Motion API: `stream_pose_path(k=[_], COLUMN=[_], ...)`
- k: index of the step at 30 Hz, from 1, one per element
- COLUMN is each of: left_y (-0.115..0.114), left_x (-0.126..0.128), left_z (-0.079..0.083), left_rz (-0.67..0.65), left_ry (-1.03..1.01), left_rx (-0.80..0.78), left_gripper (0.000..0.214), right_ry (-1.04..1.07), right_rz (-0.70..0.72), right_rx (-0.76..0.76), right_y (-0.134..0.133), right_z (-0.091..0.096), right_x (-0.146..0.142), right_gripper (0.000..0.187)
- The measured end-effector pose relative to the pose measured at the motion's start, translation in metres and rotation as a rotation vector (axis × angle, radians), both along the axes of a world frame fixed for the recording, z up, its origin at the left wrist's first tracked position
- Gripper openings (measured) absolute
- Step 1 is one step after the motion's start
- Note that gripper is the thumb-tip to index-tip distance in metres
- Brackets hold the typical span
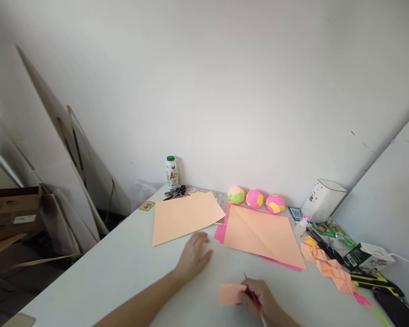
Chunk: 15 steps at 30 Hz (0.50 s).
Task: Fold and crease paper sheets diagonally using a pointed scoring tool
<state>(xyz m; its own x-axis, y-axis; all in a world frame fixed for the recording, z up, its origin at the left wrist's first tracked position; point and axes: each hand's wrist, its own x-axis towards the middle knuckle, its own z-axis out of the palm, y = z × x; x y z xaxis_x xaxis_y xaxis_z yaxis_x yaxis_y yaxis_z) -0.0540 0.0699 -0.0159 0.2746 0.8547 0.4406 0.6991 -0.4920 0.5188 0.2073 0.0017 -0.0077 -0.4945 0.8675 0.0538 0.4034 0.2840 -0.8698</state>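
My left hand (193, 259) hovers or rests above the white tabletop, its fingers bent loosely apart and nothing in them. It is just below a large peach sheet of paper (187, 217). Near the front edge, my right hand (261, 297) is closed around a slim red-and-white pen-like tool (255, 300) with a thin dark tip. The same fingers also pinch a small peach paper rectangle (229, 294) at its right end. Beyond that hand, another peach sheet (262, 234) with crease lines lies over pink paper (221, 232).
Three faceted paper balls, one pink and yellow (254, 198), line the wall. At back left stand a green-capped bottle (172, 172) and keys (175, 192). Folded peach paper pieces (334, 271), a small carton (368, 260), a dark phone (395, 309) and a white paper container (322, 200) crowd the right side.
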Motion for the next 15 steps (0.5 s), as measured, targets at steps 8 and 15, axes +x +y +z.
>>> stream_pose_path(k=[8, 15], left_y=[0.101, 0.104], left_x=[-0.019, -0.018], left_z=[-0.005, -0.011], left_rz=[0.227, 0.208], left_ry=[0.19, 0.208], left_rx=[-0.063, -0.089], left_gripper=[0.056, 0.032], right_ry=[-0.022, -0.09], right_rz=[-0.055, -0.052], right_rx=[-0.029, 0.055], right_y=[-0.003, 0.0], right_z=[0.01, -0.01], right_x=[-0.004, 0.001], right_gripper=[0.039, 0.033])
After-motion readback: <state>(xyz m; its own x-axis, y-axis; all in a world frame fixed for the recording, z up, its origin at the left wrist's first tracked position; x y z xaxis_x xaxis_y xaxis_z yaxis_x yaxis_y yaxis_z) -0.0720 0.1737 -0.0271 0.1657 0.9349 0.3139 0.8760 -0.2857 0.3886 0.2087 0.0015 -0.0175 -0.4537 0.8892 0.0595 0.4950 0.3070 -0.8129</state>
